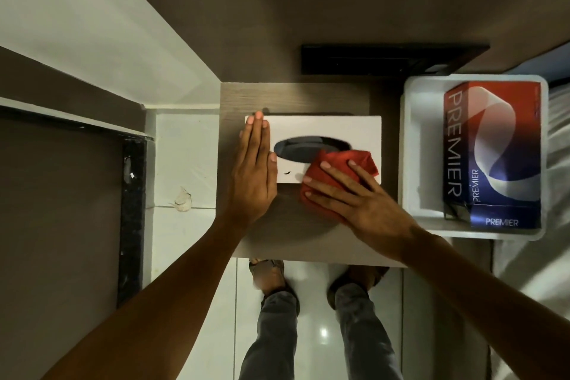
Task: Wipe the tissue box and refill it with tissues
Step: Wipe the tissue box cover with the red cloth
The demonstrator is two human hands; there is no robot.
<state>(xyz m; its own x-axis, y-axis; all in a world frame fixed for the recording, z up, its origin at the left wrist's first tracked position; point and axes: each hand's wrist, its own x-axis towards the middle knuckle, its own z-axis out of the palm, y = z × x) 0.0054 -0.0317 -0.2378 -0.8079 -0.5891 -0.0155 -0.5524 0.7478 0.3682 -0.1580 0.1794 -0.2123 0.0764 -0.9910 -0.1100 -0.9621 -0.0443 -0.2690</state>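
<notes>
Right hand [348, 194] pressed flat, fingers spread, on a red cloth [336, 174] covering the near right corner of the white tissue box [324, 129]; left hand [254, 170] open and flat against the box's left end, bracing it (nothing gripped). Box lies on a small wooden table [293, 234], its dark oval slot apparently empty, though the view inside is dim. Step in hand: wiping; next, judged, the refill from the Premier tissue pack [493, 151] in the white tray [413, 145] right of the box.
</notes>
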